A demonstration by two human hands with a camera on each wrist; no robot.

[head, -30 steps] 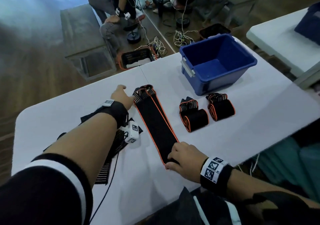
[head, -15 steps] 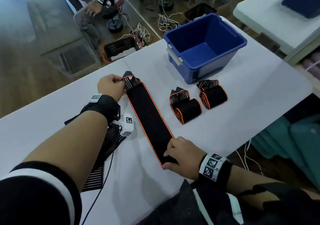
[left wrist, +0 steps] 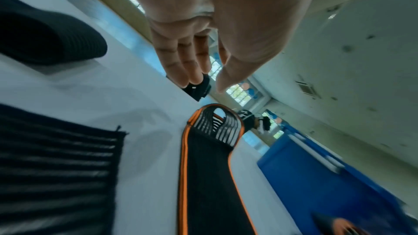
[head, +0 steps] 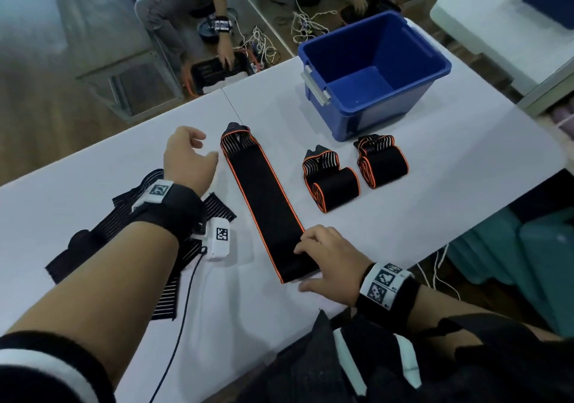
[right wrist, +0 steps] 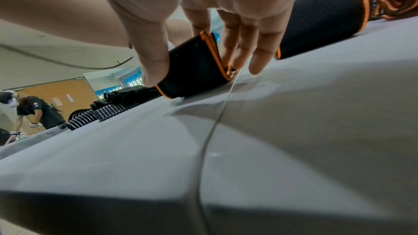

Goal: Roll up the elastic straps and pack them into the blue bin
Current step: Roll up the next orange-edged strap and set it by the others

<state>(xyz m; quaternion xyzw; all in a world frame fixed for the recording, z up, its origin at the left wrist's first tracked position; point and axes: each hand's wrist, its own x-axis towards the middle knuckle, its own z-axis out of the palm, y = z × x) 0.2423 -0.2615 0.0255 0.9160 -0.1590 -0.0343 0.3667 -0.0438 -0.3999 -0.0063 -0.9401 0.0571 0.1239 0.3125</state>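
A long black elastic strap with orange edging (head: 264, 204) lies flat on the white table (head: 435, 160), its looped far end (left wrist: 214, 126) pointing away from me. My right hand (head: 300, 267) pinches the strap's near end (right wrist: 194, 71) between thumb and fingers and has it lifted off the table. My left hand (head: 205, 148) hovers just left of the far end, fingers relaxed and apart (left wrist: 203, 83), holding nothing. Two rolled straps (head: 332, 185) (head: 382, 163) sit in front of the blue bin (head: 431, 70), whose visible inside holds nothing.
A heap of black striped straps (head: 102, 232) lies under my left forearm. A cable (head: 183, 303) runs from my left wrist camera toward the table's near edge. People sit among baskets and cords on the floor beyond the far edge. Another white table (head: 497, 14) stands at the right.
My left hand has let go of the strap's far end and drawn back a little to the left, fingers now open. My right hand stays on the near end.
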